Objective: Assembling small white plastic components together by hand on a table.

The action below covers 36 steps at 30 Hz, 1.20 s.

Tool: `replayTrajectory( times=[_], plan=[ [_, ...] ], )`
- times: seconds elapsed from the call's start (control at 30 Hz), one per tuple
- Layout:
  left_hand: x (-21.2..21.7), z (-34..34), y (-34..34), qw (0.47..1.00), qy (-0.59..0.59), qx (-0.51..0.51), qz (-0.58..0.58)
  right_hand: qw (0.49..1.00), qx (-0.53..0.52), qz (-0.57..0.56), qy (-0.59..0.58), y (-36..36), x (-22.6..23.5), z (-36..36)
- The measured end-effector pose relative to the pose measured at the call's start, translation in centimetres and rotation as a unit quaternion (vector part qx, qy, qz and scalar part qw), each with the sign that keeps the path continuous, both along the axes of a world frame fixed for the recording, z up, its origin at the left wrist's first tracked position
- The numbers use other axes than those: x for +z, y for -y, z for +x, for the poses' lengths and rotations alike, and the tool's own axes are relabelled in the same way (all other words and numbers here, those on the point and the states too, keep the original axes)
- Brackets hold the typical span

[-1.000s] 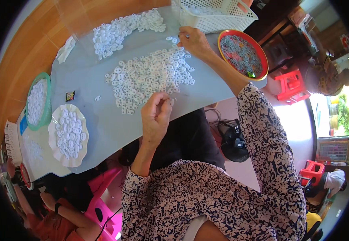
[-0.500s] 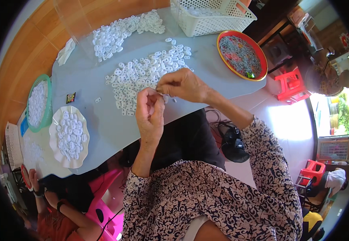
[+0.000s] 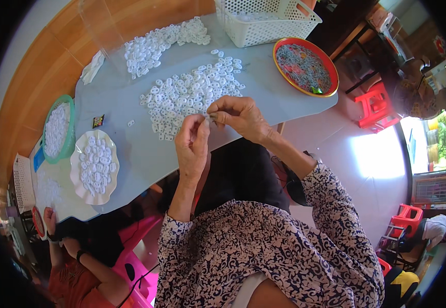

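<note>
My left hand [image 3: 192, 142] is closed in a pinch on a small white plastic piece [image 3: 207, 117], of which only a bit shows between the fingertips. Against it come the pinched fingertips of my right hand [image 3: 241, 119]; what they hold, if anything, is too small to make out. Just beyond both hands a loose heap of white oval plastic pieces with holes [image 3: 187, 92] spreads over the grey-blue table [image 3: 136, 149]. At the right, a red round tray [image 3: 334, 77] with a yellow rim holds many small, thin, greyish parts.
Farther back lie a second white heap [image 3: 146, 54] and a white perforated basket [image 3: 264, 37]. To the left stand a scalloped white dish [image 3: 111, 190] and a green basket [image 3: 68, 146], both with white pieces. A small dark packet [image 3: 98, 121] lies nearby. Another person's arm [image 3: 97, 269] is at lower left.
My left fingers have straightened from a curl into a fingertip pinch. The right fingertips have turned toward them and meet at the white piece. The whole view has shifted slightly.
</note>
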<state>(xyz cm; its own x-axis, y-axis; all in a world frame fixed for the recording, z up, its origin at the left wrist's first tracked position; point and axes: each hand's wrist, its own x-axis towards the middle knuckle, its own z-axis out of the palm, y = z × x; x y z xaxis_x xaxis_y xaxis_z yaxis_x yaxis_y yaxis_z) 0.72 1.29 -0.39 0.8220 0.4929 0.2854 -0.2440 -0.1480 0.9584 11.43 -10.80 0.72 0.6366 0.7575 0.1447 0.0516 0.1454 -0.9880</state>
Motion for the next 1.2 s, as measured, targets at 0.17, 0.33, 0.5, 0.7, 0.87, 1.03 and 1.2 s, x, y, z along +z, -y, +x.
replayTrajectory(
  times=[0.17,0.33,0.5,0.7,0.87,1.03,1.2],
  plan=[
    [-0.1,0.0,0.3,0.999,-0.001,-0.010,0.034,0.999,-0.023,0.025,0.007,-0.5,0.1,-0.9],
    [-0.3,0.2,-0.3,0.996,-0.016,-0.017,0.091,0.998,-0.026,0.014,0.052,-0.2,0.0,-0.9],
    [-0.3,-0.4,-0.8,0.990,-0.020,-0.031,0.133,0.990,-0.017,-0.051,0.127,0.8,0.6,-0.3],
    [-1.0,-0.1,-0.6,0.996,0.003,-0.015,0.089,0.944,-0.159,-0.148,0.248,3.7,0.6,4.8],
    [-0.9,0.1,-0.6,0.995,-0.029,-0.010,0.090,0.881,-0.091,-0.211,0.414,3.5,0.5,5.5],
    [-1.1,0.0,-0.9,0.996,-0.053,-0.002,0.071,0.826,-0.005,-0.297,0.479,2.3,1.7,3.6],
    [-1.0,0.2,-0.7,0.997,-0.039,-0.002,0.068,0.758,-0.007,-0.378,0.531,1.1,2.3,2.2]
  ],
)
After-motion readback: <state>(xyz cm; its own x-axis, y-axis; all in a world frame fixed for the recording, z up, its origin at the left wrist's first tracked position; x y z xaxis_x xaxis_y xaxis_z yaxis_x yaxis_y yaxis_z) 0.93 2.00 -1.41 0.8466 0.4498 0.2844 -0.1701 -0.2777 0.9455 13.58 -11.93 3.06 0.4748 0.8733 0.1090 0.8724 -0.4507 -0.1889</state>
